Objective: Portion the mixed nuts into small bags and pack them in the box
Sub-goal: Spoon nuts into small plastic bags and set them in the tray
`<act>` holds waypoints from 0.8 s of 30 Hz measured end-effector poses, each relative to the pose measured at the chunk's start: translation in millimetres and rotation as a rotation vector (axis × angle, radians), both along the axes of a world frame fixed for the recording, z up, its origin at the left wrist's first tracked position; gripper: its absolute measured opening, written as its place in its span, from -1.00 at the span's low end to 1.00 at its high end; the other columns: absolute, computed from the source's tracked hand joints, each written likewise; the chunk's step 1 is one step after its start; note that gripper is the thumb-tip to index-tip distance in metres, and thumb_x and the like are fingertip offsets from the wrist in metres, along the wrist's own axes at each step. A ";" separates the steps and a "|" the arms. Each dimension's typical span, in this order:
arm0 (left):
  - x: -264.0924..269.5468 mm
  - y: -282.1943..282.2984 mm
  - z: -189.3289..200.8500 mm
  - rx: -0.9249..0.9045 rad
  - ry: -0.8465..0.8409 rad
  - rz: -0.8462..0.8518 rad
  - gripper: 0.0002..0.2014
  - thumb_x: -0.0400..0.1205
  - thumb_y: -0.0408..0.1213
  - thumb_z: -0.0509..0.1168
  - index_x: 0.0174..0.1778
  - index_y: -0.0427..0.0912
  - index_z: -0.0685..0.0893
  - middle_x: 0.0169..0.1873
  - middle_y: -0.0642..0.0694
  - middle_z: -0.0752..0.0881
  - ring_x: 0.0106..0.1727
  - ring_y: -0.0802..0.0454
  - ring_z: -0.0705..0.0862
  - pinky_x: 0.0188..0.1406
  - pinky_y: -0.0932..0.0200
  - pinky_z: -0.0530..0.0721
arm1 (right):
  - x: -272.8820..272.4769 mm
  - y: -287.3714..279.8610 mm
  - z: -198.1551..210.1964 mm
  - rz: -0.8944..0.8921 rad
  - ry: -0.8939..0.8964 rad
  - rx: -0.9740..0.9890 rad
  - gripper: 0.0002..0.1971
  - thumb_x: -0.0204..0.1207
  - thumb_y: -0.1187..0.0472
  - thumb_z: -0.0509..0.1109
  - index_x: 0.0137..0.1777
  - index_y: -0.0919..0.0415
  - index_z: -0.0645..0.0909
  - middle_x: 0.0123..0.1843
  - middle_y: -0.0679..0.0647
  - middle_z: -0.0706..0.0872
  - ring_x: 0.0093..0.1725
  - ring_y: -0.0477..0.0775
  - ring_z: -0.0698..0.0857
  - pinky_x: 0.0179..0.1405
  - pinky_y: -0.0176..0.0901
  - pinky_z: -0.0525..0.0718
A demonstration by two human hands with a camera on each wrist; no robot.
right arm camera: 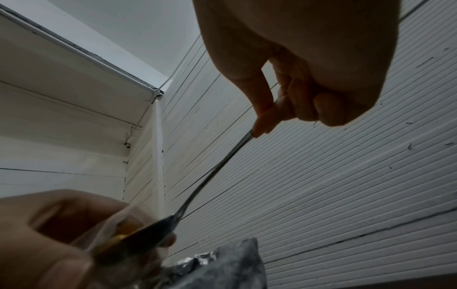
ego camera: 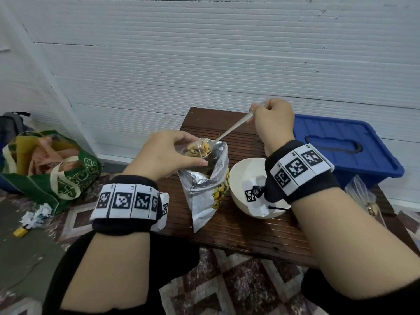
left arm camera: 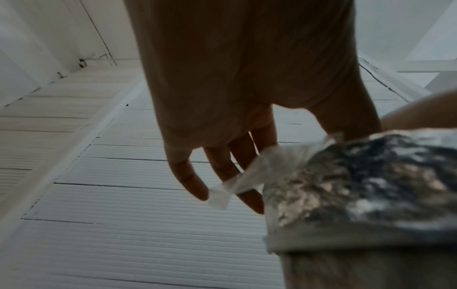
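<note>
- Left hand (ego camera: 168,153) pinches a small clear bag (ego camera: 189,148) open above the foil nut pouch (ego camera: 208,185) mid-table.
- Right hand (ego camera: 272,120) grips a spoon (ego camera: 229,130), its nut-laden bowl inside the bag.
- Blue box (ego camera: 347,146) sits beyond the table's right edge.

foil nut pouch (ego camera: 210,178): upright, open | spoon (ego camera: 229,130): nut-laden; blue box (ego camera: 345,148): lidded

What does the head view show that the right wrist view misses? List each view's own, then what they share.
Head only: the white bowl, the blue box, the wooden table, the nuts in the spoon.
Right wrist only: the right hand's fingers curled round the handle from below.
Both: the spoon, the foil bag, the left hand holding the small clear bag.
</note>
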State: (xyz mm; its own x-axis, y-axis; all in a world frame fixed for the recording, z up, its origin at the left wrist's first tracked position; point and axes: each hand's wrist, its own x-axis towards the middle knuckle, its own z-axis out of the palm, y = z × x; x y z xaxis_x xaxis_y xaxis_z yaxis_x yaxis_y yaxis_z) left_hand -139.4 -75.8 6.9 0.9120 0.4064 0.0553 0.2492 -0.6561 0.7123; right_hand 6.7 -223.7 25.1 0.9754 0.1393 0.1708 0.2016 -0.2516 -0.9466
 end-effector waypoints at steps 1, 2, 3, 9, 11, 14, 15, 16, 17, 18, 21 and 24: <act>1.4 -1.2 -0.6 -0.001 -0.005 0.001 -0.57 0.21 0.04 0.63 -0.03 0.20 0.69 -0.09 0.28 0.71 0.02 0.43 0.58 -0.15 0.53 0.39 | -0.9 1.9 0.2 0.008 -0.002 -0.002 -0.76 0.56 0.26 0.32 -0.34 0.15 0.43 -0.11 0.26 0.78 -0.03 0.14 0.73 -0.02 -0.05 0.66; 2.7 -2.6 -0.9 -0.002 -0.013 0.008 -0.59 0.22 0.06 0.63 -0.05 0.21 0.69 -0.11 0.28 0.71 -0.01 0.44 0.58 -0.16 0.52 0.41 | -3.0 3.5 1.2 0.022 -0.006 -0.002 -0.75 0.57 0.25 0.32 -0.35 0.17 0.44 -0.16 0.20 0.76 -0.12 0.08 0.70 -0.10 -0.09 0.64; 4.0 -3.8 -1.5 0.000 -0.024 0.012 -0.61 0.23 0.07 0.62 -0.07 0.20 0.69 -0.12 0.26 0.72 -0.02 0.41 0.59 -0.15 0.51 0.43 | -5.7 5.1 2.2 0.041 -0.014 -0.005 -0.76 0.58 0.24 0.33 -0.33 0.22 0.49 -0.20 0.14 0.74 -0.22 0.01 0.65 -0.15 -0.15 0.57; 7.3 -11.7 -3.0 -0.004 -0.129 0.047 -0.76 0.35 0.03 0.57 -0.20 0.18 0.64 -0.16 0.19 0.71 -0.08 0.27 0.63 -0.27 0.54 0.48 | -26.3 8.0 13.5 0.231 -0.213 0.120 -0.83 0.58 0.18 0.40 -0.25 0.16 0.62 -0.25 0.25 0.75 -0.26 0.17 0.66 -0.17 -0.09 0.63; 4.5 -8.2 -4.5 -0.049 -0.176 0.089 -0.75 0.34 0.06 0.54 -0.17 0.14 0.67 -0.16 0.18 0.70 -0.07 0.26 0.63 -0.16 0.41 0.55 | -27.9 3.2 17.1 0.247 -0.296 0.219 -0.88 0.57 0.20 0.41 -0.19 0.17 0.65 -0.27 0.24 0.73 -0.18 0.28 0.70 -0.09 0.03 0.67; -2.0 -1.0 -5.2 -0.109 -0.209 0.156 -0.74 0.35 0.05 0.54 -0.20 0.05 0.68 -0.20 0.12 0.72 -0.10 0.19 0.66 -0.13 0.27 0.60 | -23.7 -7.0 21.3 0.173 -0.353 0.342 -0.90 0.57 0.22 0.41 -0.19 0.14 0.64 -0.31 0.00 0.69 -0.23 0.15 0.72 -0.06 0.07 0.70; -4.2 1.4 -5.3 -0.125 -0.209 0.167 -0.75 0.35 0.04 0.54 -0.21 0.04 0.68 -0.22 0.11 0.73 -0.13 0.20 0.68 -0.18 0.31 0.59 | -20.8 -10.1 21.5 0.127 -0.358 0.382 -0.89 0.57 0.23 0.40 -0.20 0.12 0.64 -0.32 -0.03 0.68 -0.26 0.05 0.71 -0.09 0.02 0.71; -6.6 3.4 -4.8 -0.135 -0.210 0.172 -0.76 0.35 0.04 0.55 -0.21 0.05 0.69 -0.24 0.11 0.73 -0.17 0.23 0.68 -0.23 0.36 0.58 | -18.0 -13.0 20.7 0.081 -0.355 0.429 -0.87 0.57 0.25 0.40 -0.22 0.11 0.62 -0.32 -0.05 0.68 -0.28 -0.06 0.70 -0.12 -0.06 0.72; -9.1 5.3 -4.1 -0.142 -0.209 0.173 -0.75 0.33 0.05 0.55 -0.21 0.06 0.70 -0.26 0.12 0.73 -0.21 0.27 0.68 -0.25 0.38 0.59 | -15.8 -15.3 19.2 0.042 -0.346 0.464 -0.84 0.58 0.26 0.39 -0.24 0.08 0.60 -0.32 -0.05 0.69 -0.30 -0.13 0.70 -0.15 -0.14 0.72; -11.3 6.9 -3.0 -0.150 -0.205 0.165 -0.73 0.31 0.06 0.55 -0.18 0.06 0.72 -0.26 0.12 0.75 -0.21 0.28 0.70 -0.24 0.37 0.62 | -14.6 -17.0 17.0 0.014 -0.339 0.467 -0.81 0.58 0.27 0.38 -0.25 0.06 0.58 -0.33 -0.06 0.69 -0.32 -0.16 0.70 -0.16 -0.21 0.70; -15.6 8.2 -1.3 -0.156 -0.160 0.105 -0.63 0.28 0.08 0.54 -0.04 0.06 0.77 -0.22 0.10 0.79 -0.11 0.22 0.74 -0.08 0.27 0.68 | -16.6 -16.1 3.8 0.051 -0.336 0.267 -0.76 0.59 0.23 0.38 -0.30 -0.02 0.51 -0.39 -0.10 0.61 -0.38 -0.18 0.60 -0.33 -0.42 0.54; -15.1 6.4 -1.4 -0.133 -0.128 0.057 -0.61 0.27 0.11 0.53 -0.03 0.06 0.78 -0.21 0.15 0.81 -0.09 0.33 0.73 -0.02 0.29 0.63 | -25.9 -8.6 -14.3 0.246 -0.418 -0.028 -0.81 0.59 0.20 0.38 -0.28 0.08 0.57 -0.41 -0.14 0.59 -0.41 -0.29 0.52 -0.39 -0.52 0.46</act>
State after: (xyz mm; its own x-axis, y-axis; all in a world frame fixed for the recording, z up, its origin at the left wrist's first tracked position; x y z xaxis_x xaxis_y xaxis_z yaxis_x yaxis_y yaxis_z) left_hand -154.5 -69.4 5.5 0.8764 0.4683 0.1123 0.1844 -0.5418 0.8200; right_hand -19.2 -232.3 10.8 0.7616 0.3671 0.5340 0.6199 -0.1726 -0.7655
